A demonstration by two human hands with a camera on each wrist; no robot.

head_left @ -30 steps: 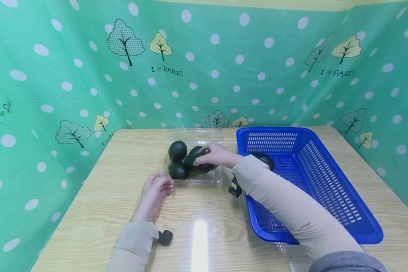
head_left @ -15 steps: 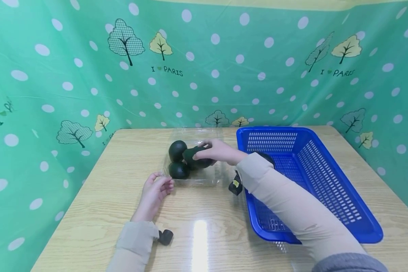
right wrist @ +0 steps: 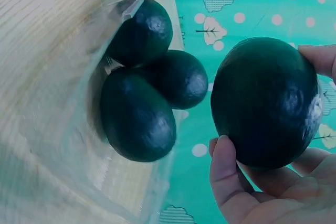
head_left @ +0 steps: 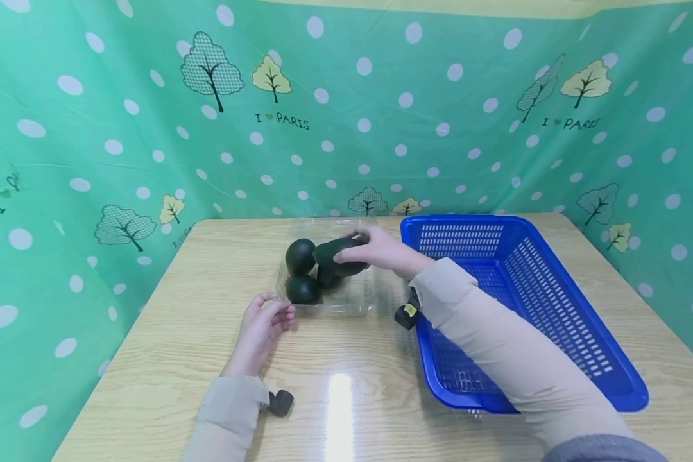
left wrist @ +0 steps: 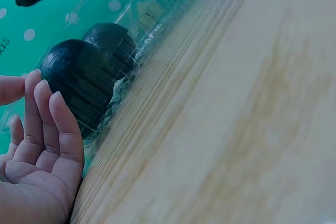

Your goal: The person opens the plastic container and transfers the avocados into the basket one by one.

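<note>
In the head view my right hand point(head_left: 378, 249) grips a dark green avocado point(head_left: 343, 256), raised over the clear plastic container point(head_left: 352, 308). The right wrist view has the thumb on one side of this avocado point(right wrist: 268, 103) and fingers on the other, with a gap between it and the others. Inside the container rest three more: a back-left avocado point(head_left: 300, 256), a front-left avocado point(head_left: 303, 290) and an avocado partly hidden below the held one point(right wrist: 137, 114). My left hand point(head_left: 262, 327) pinches the container's front-left rim between thumb and fingertips.
A blue perforated basket point(head_left: 554, 308) stands at the right of the wooden table point(head_left: 167, 359), partly covered by my right forearm. Behind the table hangs a green dotted curtain point(head_left: 346, 147). Black wrist-camera parts point(head_left: 281, 403) stick out beside my left cuff.
My right hand has lifted the avocado up from the others in the container, shifting slightly back and right. My left hand stays at the rim. The avocado in the basket is now hidden by my sleeve.
</note>
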